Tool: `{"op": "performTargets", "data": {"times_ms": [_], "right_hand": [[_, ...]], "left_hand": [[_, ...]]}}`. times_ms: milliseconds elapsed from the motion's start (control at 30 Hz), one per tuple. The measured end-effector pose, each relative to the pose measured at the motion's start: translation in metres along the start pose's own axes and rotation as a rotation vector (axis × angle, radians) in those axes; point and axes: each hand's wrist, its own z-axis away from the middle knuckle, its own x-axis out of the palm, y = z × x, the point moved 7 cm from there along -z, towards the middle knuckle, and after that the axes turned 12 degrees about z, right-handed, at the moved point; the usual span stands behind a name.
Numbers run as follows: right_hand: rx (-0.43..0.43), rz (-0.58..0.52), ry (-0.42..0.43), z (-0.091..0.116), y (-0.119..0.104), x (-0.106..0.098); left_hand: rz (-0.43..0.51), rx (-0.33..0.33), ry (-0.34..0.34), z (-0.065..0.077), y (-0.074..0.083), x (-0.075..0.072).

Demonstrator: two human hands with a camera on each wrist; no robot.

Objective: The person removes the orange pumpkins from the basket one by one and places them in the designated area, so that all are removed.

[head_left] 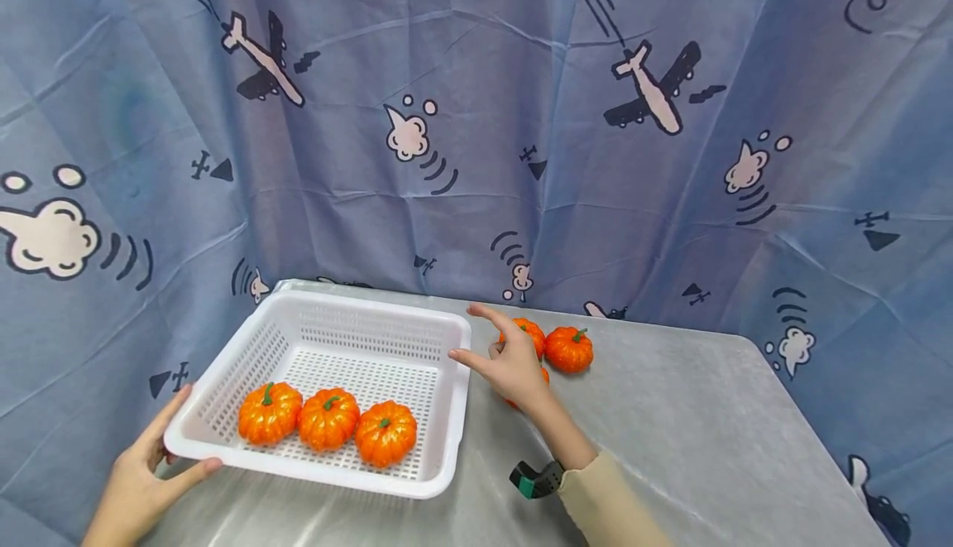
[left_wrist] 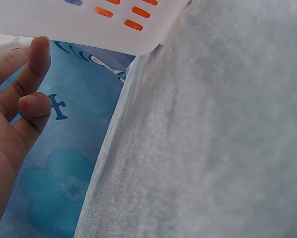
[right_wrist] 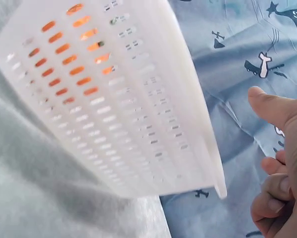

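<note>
I judge the white basket [head_left: 313, 470], at the surface's [head_left: 692, 423] nine o'clock, light and stiff; grasp its rim [head_left: 380, 305] at eight and two. Left hand [head_left: 145, 472] spans eight, grip unclear; right hand [head_left: 510, 357] hangs spread, empty, near two.

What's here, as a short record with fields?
Container: white perforated plastic basket, on grey tabletop
Contents: three orange mini pumpkins, in a row along the near side
Outside: at least three more pumpkins, right of the basket
Left hand: at the basket's near-left corner; grip unclear
Right hand: by the right rim, holding nothing
Backdrop: blue airplane-print curtain
</note>
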Motion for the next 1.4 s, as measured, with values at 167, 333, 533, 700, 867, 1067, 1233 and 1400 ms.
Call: {"op": "performTargets", "data": {"times_ms": [167,333,533,700,867,1067,1233,1400], "right_hand": [[-0.062,0.008,-0.050,-0.009,-0.015,0.009],[-0.131,0.028,-0.091,-0.019,-0.034,0.016],[-0.198,0.048,-0.146,-0.030,-0.059,0.026],[-0.201,0.035,-0.171,-0.040,-0.072,0.038],[-0.166,-0.024,-0.206,-0.046,-0.079,0.052],[-0.166,-0.041,-0.288,-0.050,-0.086,0.076],[-0.176,-0.070,-0.411,-0.050,-0.090,0.096],[-0.218,-0.078,-0.631,-0.046,-0.090,0.117]], "left_hand": [[0.016,0.018,0.000,0.001,0.001,0.000],[0.024,0.036,0.008,0.000,0.002,0.000],[-0.002,0.018,0.009,-0.001,0.002,0.000],[-0.007,0.007,0.005,-0.001,0.002,0.000],[-0.013,-0.016,0.006,0.000,-0.001,0.000],[-0.020,-0.008,0.010,0.000,0.000,-0.001],[-0.024,-0.009,0.009,0.000,0.000,-0.001],[-0.012,-0.012,0.006,0.000,-0.001,0.000]]}}
